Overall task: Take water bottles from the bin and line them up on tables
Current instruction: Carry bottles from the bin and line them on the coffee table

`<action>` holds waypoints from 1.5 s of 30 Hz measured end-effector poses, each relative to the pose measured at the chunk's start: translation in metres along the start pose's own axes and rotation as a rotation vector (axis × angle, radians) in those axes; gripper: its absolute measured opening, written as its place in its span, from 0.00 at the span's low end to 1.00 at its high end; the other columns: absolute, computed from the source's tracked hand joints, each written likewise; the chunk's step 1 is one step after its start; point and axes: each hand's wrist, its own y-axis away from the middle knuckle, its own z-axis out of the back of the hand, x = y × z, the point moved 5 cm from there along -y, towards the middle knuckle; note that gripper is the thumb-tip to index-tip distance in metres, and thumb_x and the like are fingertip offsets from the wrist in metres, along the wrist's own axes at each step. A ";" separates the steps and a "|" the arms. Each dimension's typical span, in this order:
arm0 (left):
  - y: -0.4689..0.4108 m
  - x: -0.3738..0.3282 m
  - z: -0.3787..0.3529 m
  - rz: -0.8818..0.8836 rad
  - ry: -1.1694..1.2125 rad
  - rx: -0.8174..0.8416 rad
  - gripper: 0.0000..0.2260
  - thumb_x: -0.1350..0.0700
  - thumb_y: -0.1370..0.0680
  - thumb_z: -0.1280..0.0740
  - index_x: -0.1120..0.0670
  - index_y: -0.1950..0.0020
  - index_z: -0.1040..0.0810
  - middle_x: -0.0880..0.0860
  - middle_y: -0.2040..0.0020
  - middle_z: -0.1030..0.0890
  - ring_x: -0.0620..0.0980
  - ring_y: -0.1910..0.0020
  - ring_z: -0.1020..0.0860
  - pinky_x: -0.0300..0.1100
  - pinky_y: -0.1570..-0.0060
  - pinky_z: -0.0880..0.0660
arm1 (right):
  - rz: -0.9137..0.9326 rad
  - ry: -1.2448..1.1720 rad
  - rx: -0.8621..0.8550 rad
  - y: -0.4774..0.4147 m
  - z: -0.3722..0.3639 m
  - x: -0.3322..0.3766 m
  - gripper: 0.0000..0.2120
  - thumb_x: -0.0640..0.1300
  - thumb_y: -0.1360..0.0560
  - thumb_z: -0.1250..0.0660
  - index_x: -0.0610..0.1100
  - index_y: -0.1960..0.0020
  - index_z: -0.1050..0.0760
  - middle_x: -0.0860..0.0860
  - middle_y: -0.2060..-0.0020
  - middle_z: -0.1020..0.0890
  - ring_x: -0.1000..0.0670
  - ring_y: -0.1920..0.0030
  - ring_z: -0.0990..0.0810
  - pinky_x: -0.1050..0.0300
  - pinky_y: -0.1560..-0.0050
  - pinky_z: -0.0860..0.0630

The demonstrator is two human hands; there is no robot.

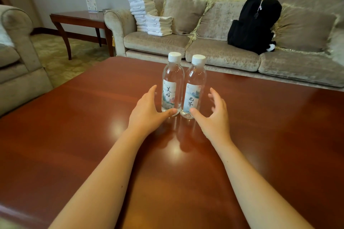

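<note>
Head view, frame centre: left hand (147,111) and right hand (214,113), fingers spread, flank two upright white-capped clear plastic water bottles (184,87) on the glossy red-brown wooden table (270,126); a careless nudge could topple both.

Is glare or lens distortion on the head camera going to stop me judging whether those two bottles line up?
Head view: soft ceiling-light glare spots on the polished table just short of the left bottle and right bottle, not over them; labels stay sharp. Wide-angle bending curves the sofa and table edges, so the bottles lean outward slightly. Both hands, left and right, are unblurred.
</note>
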 end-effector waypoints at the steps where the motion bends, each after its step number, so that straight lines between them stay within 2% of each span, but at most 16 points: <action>1: 0.007 0.004 -0.001 0.035 -0.038 0.025 0.47 0.34 0.32 0.27 0.48 0.21 0.46 0.47 0.26 0.33 0.47 0.27 0.35 0.50 0.35 0.30 | 0.005 0.081 0.000 0.006 0.004 0.001 0.38 0.51 0.29 0.25 0.53 0.23 0.38 0.54 0.28 0.31 0.54 0.29 0.32 0.56 0.33 0.32; 3: 0.023 0.012 -0.003 0.068 -0.133 0.065 0.45 0.33 0.30 0.30 0.50 0.21 0.45 0.50 0.25 0.34 0.50 0.27 0.35 0.52 0.33 0.30 | -0.005 0.235 0.027 0.018 0.010 0.003 0.35 0.54 0.27 0.28 0.51 0.24 0.37 0.53 0.27 0.33 0.51 0.27 0.34 0.53 0.33 0.32; 6: 0.050 0.009 -0.002 -0.009 -0.320 0.091 0.36 0.33 0.27 0.35 0.51 0.24 0.37 0.51 0.27 0.32 0.53 0.28 0.34 0.49 0.31 0.34 | -0.055 0.376 0.094 0.037 0.018 0.005 0.30 0.57 0.25 0.31 0.50 0.26 0.32 0.53 0.27 0.34 0.50 0.27 0.35 0.50 0.34 0.31; 9: 0.073 0.000 0.000 -0.077 -0.360 0.105 0.30 0.34 0.25 0.38 0.48 0.27 0.31 0.49 0.28 0.31 0.53 0.28 0.35 0.47 0.30 0.37 | -0.069 0.424 0.157 0.055 0.024 0.011 0.30 0.60 0.26 0.31 0.52 0.27 0.31 0.54 0.27 0.34 0.51 0.27 0.35 0.50 0.34 0.30; 12: 0.090 -0.006 0.001 -0.135 -0.354 0.140 0.27 0.33 0.25 0.39 0.44 0.28 0.30 0.48 0.29 0.31 0.51 0.29 0.34 0.46 0.30 0.37 | -0.008 0.474 0.251 0.074 0.029 0.021 0.29 0.62 0.26 0.33 0.54 0.27 0.31 0.56 0.27 0.34 0.52 0.27 0.35 0.50 0.33 0.30; 17: 0.108 -0.008 0.003 -0.189 -0.389 0.217 0.29 0.31 0.25 0.42 0.41 0.27 0.30 0.47 0.26 0.33 0.50 0.25 0.38 0.48 0.26 0.42 | 0.119 0.708 0.493 0.097 0.019 0.025 0.27 0.64 0.21 0.44 0.56 0.24 0.35 0.53 0.22 0.38 0.50 0.21 0.46 0.49 0.21 0.51; 20: 0.110 -0.010 0.005 -0.195 -0.399 0.229 0.32 0.28 0.26 0.46 0.41 0.27 0.31 0.47 0.26 0.34 0.50 0.25 0.39 0.50 0.25 0.43 | 0.120 0.730 0.502 0.096 0.017 0.024 0.27 0.63 0.20 0.46 0.56 0.24 0.36 0.53 0.22 0.39 0.49 0.21 0.47 0.48 0.21 0.52; 23: 0.109 -0.010 0.005 -0.199 -0.402 0.227 0.28 0.32 0.24 0.41 0.42 0.27 0.31 0.47 0.25 0.34 0.49 0.24 0.40 0.49 0.25 0.44 | 0.128 0.743 0.507 0.096 0.015 0.023 0.26 0.62 0.20 0.46 0.55 0.24 0.35 0.52 0.22 0.38 0.48 0.21 0.46 0.47 0.21 0.52; 32: 0.110 -0.009 0.002 -0.182 -0.435 0.228 0.29 0.32 0.24 0.43 0.42 0.27 0.31 0.47 0.24 0.35 0.49 0.23 0.40 0.48 0.25 0.48 | 0.124 0.747 0.522 0.096 0.017 0.020 0.27 0.62 0.20 0.45 0.54 0.25 0.35 0.51 0.22 0.38 0.47 0.21 0.45 0.45 0.21 0.50; 37: 0.110 -0.011 0.004 -0.142 -0.411 0.258 0.30 0.31 0.25 0.45 0.45 0.28 0.28 0.51 0.25 0.33 0.52 0.23 0.40 0.54 0.24 0.44 | 0.087 0.760 0.568 0.095 0.017 0.023 0.27 0.63 0.21 0.45 0.53 0.25 0.34 0.49 0.22 0.37 0.46 0.21 0.44 0.44 0.21 0.50; 41: 0.110 -0.015 0.004 -0.108 -0.426 0.350 0.28 0.34 0.23 0.44 0.46 0.27 0.31 0.53 0.24 0.35 0.54 0.22 0.42 0.55 0.24 0.47 | 0.044 0.749 0.620 0.094 0.020 0.029 0.28 0.61 0.21 0.44 0.52 0.24 0.34 0.47 0.22 0.38 0.44 0.21 0.45 0.43 0.21 0.51; 45: 0.109 -0.026 0.007 -0.024 -0.485 0.539 0.28 0.38 0.20 0.42 0.46 0.22 0.40 0.53 0.20 0.45 0.54 0.21 0.51 0.54 0.23 0.54 | -0.073 0.794 0.782 0.093 0.024 0.040 0.30 0.60 0.20 0.42 0.52 0.21 0.41 0.47 0.20 0.45 0.45 0.20 0.51 0.41 0.21 0.54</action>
